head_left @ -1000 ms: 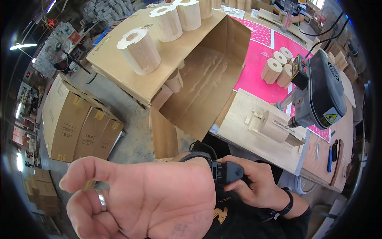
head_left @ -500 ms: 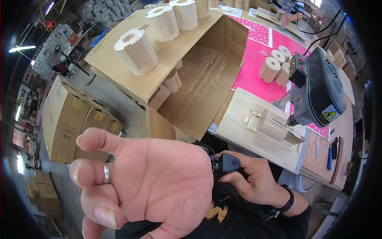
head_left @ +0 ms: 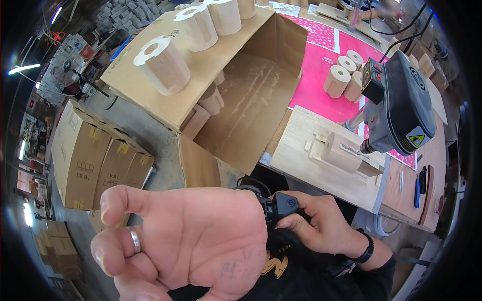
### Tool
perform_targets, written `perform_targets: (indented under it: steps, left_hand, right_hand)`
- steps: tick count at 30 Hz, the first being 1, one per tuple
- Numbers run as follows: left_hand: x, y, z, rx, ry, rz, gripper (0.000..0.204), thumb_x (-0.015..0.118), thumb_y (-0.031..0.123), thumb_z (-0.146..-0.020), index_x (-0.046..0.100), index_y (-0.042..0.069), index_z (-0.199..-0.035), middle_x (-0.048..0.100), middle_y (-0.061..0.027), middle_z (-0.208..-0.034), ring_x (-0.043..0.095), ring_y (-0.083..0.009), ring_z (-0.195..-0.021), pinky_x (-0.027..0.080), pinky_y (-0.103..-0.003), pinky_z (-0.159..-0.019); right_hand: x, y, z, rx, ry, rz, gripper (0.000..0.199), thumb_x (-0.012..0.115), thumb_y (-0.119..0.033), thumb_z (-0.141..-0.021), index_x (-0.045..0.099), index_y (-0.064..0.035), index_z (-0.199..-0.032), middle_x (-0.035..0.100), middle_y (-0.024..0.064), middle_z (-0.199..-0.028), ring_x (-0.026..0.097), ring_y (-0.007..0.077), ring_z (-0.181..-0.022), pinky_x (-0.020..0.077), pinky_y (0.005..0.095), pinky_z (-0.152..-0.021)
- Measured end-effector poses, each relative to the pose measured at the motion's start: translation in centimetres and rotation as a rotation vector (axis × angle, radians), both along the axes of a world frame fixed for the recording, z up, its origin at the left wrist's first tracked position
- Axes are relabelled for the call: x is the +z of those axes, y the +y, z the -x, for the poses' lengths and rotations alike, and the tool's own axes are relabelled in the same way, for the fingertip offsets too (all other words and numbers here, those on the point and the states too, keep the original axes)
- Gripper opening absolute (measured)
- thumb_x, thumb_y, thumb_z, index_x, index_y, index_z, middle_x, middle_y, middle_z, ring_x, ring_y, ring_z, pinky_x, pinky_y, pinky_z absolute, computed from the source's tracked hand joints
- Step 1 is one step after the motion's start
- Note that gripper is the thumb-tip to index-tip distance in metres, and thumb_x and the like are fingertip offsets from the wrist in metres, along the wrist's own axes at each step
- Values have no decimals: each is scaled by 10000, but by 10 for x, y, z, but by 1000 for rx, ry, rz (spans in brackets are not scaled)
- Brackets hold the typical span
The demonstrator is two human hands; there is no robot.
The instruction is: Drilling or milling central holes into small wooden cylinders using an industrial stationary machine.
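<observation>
a wooden table (head_left: 401,205) is seen at the right, partly covered by a pink sheet (head_left: 311,90). beside it, a big box (head_left: 120,75) is set with its open side turned toward the person. at the left, cartons (head_left: 80,150) are stood on the floor. over the table, a black drill (head_left: 411,100) is mounted above a pale board (head_left: 296,133). on the board a cylinder (head_left: 339,155) is laid on its side under the drill; whether it is touched by the tip cannot be told. more cylinders (head_left: 165,70) are stood on the box, inside it and on the sheet.

the left hand (head_left: 196,238) is held low in front, palm toward the camera, its fingers curled and loosely parted. by the right hand (head_left: 321,220), a black block (head_left: 285,204) is pinched narrowly between thumb and forefinger, just at the left wrist; the remaining fingers are partly hidden. a wristband (head_left: 367,249) is worn on the right wrist, and a ring (head_left: 134,241) on a left finger.
</observation>
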State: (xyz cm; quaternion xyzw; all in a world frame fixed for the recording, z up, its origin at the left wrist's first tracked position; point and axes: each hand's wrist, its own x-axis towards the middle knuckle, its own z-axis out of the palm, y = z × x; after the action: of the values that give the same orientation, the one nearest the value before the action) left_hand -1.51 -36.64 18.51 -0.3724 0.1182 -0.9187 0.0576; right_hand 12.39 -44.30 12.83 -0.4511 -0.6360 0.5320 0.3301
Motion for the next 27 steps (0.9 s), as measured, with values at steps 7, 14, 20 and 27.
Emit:
perform_targets:
  steps: [7,14,20,27]
  left_hand:
    - [14,5,36,-106,210,647,452,504,423,-906,562,49,-1152,638,-106,-1043,564,-325,-1092,354,-486,-981]
    - [-17,73,-20,-468,136,770,376,477,285,-1007,505,-11,-1237,640,-137,-1051,605,-204,-1013,438,-370,-905]
    - [-11,72,-19,-636,75,599,287,476,197,-1026,507,-8,-1224,664,-96,-949,568,-124,-908,422,-283,-900]
    - [-13,71,-19,-670,64,651,286,467,216,-1033,523,-5,-1204,653,-80,-899,554,-115,-896,420,-287,-889]
  right_hand:
    - [-3,-1,5,-75,75,65,488,713,-225,-925,539,13,-1314,718,123,-939,707,122,-847,534,253,-757]
    - [-9,-2,15,-257,103,-51,582,758,-200,-888,478,15,-1352,688,133,-1063,682,136,-947,538,284,-857]
    - [-14,-3,19,-298,-172,-287,636,819,-225,-818,512,19,-1319,680,176,-1070,697,237,-919,536,305,-818]
    - [-14,-5,24,-304,-312,-389,643,831,-218,-796,523,27,-1305,671,189,-1095,687,305,-939,537,337,-832]
